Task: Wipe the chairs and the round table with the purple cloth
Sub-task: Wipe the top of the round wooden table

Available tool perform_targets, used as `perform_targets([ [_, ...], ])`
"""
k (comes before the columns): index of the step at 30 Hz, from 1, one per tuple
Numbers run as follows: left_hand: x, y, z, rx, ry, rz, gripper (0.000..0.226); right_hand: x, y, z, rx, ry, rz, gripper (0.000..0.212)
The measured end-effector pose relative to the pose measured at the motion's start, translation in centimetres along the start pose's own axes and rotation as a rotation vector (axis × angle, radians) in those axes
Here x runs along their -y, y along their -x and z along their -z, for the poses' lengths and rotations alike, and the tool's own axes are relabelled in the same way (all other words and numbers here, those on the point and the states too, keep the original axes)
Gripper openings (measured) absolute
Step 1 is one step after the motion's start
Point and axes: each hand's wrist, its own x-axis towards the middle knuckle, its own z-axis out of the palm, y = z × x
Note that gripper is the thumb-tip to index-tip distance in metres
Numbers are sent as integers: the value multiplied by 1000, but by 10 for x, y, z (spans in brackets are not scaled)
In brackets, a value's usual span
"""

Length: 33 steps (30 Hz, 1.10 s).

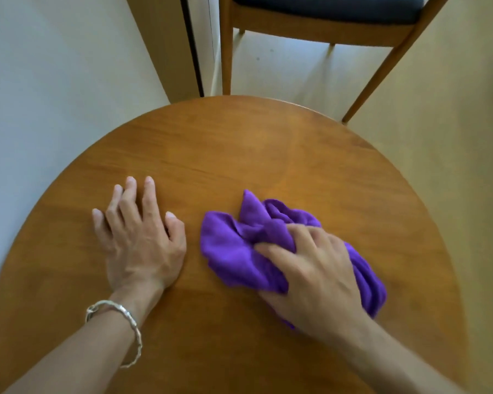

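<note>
The right hand (313, 268) grips the bunched purple cloth (234, 251) at 4 o'clock on the round wooden table (239, 143); the left hand (140, 237) lies flat, empty, at 8 o'clock. Risk: bunched fabric covers little surface, leaving unwiped strips.

text: I read none | labels: none | brands: none | numbers: none | signs: none in my view
</note>
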Motion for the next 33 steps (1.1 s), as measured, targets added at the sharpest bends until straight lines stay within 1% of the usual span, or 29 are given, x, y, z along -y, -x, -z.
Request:
perform_targets([
  [1, -1, -1, 0, 1, -7, 2, 66, -7, -10, 2, 28, 20, 22, 39],
  [2, -1, -1, 0, 3, -15, -2, 65, -16, -30, 5, 20, 67, 21, 39],
  [3, -1, -2, -1, 4, -22, -6, 65, -25, -56, 6, -33, 111, 4, 39],
  [5, -1, -1, 0, 1, -26, 2, 65, -48, -116, 10, -95, 125, -151, 40],
  [6, -2, 1, 0, 2, -26, 7, 65, -55, -139, 12, -107, 107, -276, 40],
  [7, -2, 2, 0, 1, -26, 9, 65, -56, -149, 12, -123, 86, -369, 40],
  [8, -1, 2, 0, -1, -28, 6, 65, -51, -146, 9, -134, 93, -407, 40],
  [9, 0, 2, 0, -2, -30, 1, 65, -41, -129, 3, -143, 113, -386, 39],
  [11, 1, 2, 0, -2, -32, 4, 65, -12, -68, -9, -164, 95, -230, 34],
  [13, 0, 3, 0, -5, -26, 6, 66, 14, -12, -9, -89, 8, -128, 32],
  [14, 0, 3, 0, -2, -23, 4, 66, 15, -3, -9, -75, 11, -105, 33],
  [16, 1, 1, 1, 4, -19, 3, 66, 0, -29, -4, -65, 54, -124, 34],
  [18, 1, 2, 0, -5, -12, 2, 66, -28, -78, 1, -137, 122, -181, 36],
  [21, 0, 4, 0, -13, -7, 10, 65, -72, -145, 18, -111, 76, -398, 42],
  [23, 0, 4, 0, -6, -13, 3, 65, -71, -137, 18, -107, 98, -431, 42],
  [26, 1, 4, 2, 9, -21, -8, 66, -28, -51, 1, -139, 159, -283, 39],
  [28, 0, 4, 1, 11, -28, -9, 67, 6, 2, -1, -54, 91, -207, 39],
  [29, 1, 4, 1, 12, -28, -6, 67, 9, 11, -2, -38, 81, -178, 40],
  [31, 1, 3, 2, 13, -25, -5, 67, -3, -12, 4, 13, 100, -133, 41],
  [33, 0, 2, 1, 8, -21, -2, 67, -26, -63, 8, -51, 147, -159, 42],
])
